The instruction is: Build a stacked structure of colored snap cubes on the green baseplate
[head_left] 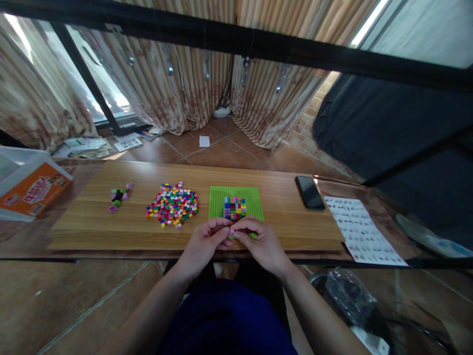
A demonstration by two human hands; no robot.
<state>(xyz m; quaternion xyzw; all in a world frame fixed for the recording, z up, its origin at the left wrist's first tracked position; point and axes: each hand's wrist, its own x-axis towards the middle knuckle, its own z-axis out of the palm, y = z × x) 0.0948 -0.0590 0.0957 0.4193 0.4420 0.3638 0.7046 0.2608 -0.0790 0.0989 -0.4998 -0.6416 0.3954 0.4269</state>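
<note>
A tiny pink piece, apparently a toy brick (231, 231), is pinched where my two hands meet. My left hand (207, 240) closes on it with thumb and forefinger from the left. From the right, the thumb and fingertips of my right hand (263, 242) grip it too. Just beyond the fingertips, a block of multicoloured bricks (235, 208) stands on a green baseplate (252, 198). My hands cover the near edge of that plate. Left of it lies a loose heap of small coloured bricks (173, 204) on the wooden board (283, 229).
A few pink, green and black pieces (118, 195) lie farther left, near a white and orange container (35, 190). At the right are a black phone (309, 192) and a printed sheet (364, 230). A dark bar (221, 37) crosses above the board.
</note>
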